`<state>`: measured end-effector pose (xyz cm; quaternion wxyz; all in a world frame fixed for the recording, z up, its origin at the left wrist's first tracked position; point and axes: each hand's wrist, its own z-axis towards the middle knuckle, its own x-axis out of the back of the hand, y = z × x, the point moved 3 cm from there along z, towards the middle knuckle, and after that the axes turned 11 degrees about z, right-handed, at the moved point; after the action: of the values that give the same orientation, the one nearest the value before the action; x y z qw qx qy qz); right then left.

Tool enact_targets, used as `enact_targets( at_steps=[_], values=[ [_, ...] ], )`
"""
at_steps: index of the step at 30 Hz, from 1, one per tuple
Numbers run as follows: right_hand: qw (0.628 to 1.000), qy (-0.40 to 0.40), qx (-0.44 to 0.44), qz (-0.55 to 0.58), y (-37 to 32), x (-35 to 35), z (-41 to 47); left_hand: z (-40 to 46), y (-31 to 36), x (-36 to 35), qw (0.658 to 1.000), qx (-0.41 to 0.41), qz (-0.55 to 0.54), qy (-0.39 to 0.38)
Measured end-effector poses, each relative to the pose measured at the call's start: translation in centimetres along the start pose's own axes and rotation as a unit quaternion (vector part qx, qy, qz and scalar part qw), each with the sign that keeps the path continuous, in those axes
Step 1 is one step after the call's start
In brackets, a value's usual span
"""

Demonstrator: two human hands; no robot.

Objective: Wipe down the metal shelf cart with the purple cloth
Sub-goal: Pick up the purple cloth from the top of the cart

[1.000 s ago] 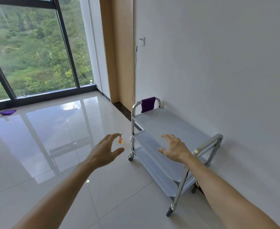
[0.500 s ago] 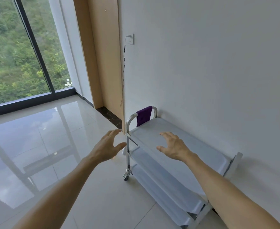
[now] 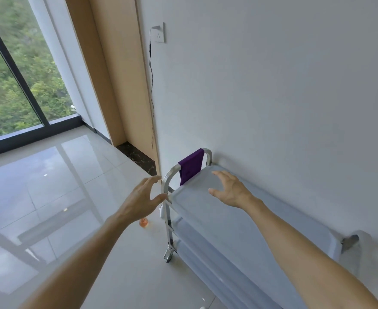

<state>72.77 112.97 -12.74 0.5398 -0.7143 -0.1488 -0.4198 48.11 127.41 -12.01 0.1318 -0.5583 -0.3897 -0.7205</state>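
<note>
pale glossy floor tiles (image 3: pixel 49 197) and a white wall (image 3: pixel 273 85) frame the spot where the person has stepped in closer; a second ago the whole cart sat well ahead of them, now its near end runs out under their right arm.

right hand (image 3: pixel 230 190) hovers over the far part of the top shelf (image 3: pixel 239 224), fingers spread and relaxed, holding nothing; whether it touches the shelf i can't tell. left hand (image 3: pixel 141 201) is empty too, fingers loosely curved, its thumb just beside the far handle (image 3: pixel 168 177) at the cart's left corner. both hands have come forward and are now near the cloth rather than well short of it.

purple cloth (image 3: pixel 190 167) hangs draped over that far handle, just beyond the right fingertips, untouched. metal shelf cart (image 3: pixel 217 259) stands along the wall, lower shelves showing below.

further out, a small orange thing (image 3: pixel 144 222) sits on the floor by the cart's leg, a cable (image 3: pixel 151 97) drops from a wall socket (image 3: pixel 160 32), and a big window (image 3: pixel 16 85) fills the far left.

my guess: the wiping hasn't begun; the approach is nearly over, and taking the cloth off the handle looks like the next thing.
</note>
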Motion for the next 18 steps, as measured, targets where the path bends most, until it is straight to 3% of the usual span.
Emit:
enact_targets(
  at_steps=[11, 18],
  values=[
    [0.996, -0.016, -0.039, 0.083, 4.3, 0.8, 16.6, 15.0, -3.8, -4.3, 0.998, 0.024, -0.036, -0.045],
    [0.980, 0.004, -0.116, 0.160, 7.1, -1.1, 23.6, 22.0, -6.7, -8.0, 0.992, 0.036, -0.071, -0.093]
  ],
)
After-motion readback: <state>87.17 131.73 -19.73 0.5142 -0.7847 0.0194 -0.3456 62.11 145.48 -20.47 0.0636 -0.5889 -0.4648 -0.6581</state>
